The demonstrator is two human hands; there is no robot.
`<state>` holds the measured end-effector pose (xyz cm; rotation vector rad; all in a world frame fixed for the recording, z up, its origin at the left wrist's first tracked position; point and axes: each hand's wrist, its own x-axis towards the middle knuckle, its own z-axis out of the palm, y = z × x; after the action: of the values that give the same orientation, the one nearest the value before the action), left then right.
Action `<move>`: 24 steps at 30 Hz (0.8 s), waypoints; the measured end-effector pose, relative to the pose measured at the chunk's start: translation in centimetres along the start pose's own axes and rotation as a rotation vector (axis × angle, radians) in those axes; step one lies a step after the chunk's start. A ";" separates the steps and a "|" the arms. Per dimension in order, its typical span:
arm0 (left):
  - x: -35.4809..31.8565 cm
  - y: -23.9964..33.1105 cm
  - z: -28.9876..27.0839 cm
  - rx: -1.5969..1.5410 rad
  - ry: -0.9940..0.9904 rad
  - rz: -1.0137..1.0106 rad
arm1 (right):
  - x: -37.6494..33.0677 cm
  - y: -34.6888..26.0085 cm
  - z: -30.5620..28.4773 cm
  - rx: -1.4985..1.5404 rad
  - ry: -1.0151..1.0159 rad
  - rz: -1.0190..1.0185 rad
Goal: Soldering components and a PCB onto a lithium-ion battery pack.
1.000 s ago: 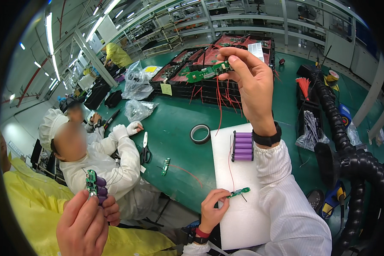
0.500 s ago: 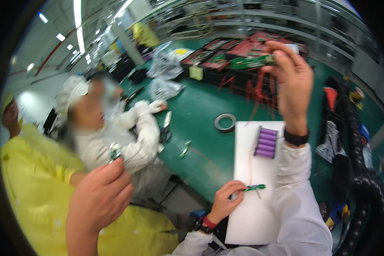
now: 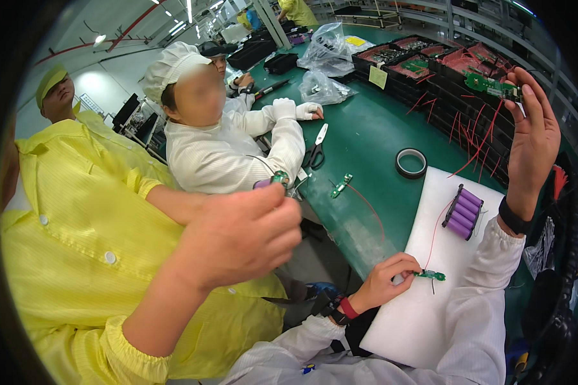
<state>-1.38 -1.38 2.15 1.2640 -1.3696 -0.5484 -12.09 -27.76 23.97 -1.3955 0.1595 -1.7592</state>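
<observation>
My left hand (image 3: 386,282), with a red band and a black watch at the wrist, rests over the white foam sheet (image 3: 398,321). Its fingers pinch the end of a small green circuit board (image 3: 433,275) with a thin red wire. Raised at the right, my right hand (image 3: 534,131) grips the end of another green circuit board (image 3: 488,85) between thumb and fingers; a red wire hangs below it. A purple battery pack (image 3: 464,213) of several cells lies on the foam between my arms.
Black trays (image 3: 424,90) with boards and red wires stand stacked at the far right. Tape (image 3: 411,163), scissors (image 3: 316,151) and another board (image 3: 341,185) lie on the green table. A yellow-sleeved co-worker's hand (image 3: 244,234) holds a small board close by; a white-clad person (image 3: 237,147) sits beyond.
The view has swung left, so the table things sit farther right. The co-worker's hand now reaches farther in from the left. Both my hands still hold their boards.
</observation>
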 end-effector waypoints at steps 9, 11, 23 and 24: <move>0.2 -0.2 -0.2 0.006 0.000 0.002 | 0.1 0.6 -0.1 -0.045 -0.026 -0.031; 0.4 -0.1 0.0 -0.007 -0.005 0.014 | 0.2 0.1 -0.2 -0.073 -0.024 -0.036; 0.1 -0.4 -0.1 -0.011 -0.007 0.008 | -0.3 -0.1 0.4 -0.102 -0.019 -0.012; 0.1 -0.3 -0.1 -0.013 -0.009 0.009 | -0.2 -0.1 0.3 -0.102 -0.017 -0.012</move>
<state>-1.18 -1.58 1.91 1.2456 -1.3764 -0.5561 -11.82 -27.45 23.98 -1.4870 0.2351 -1.7696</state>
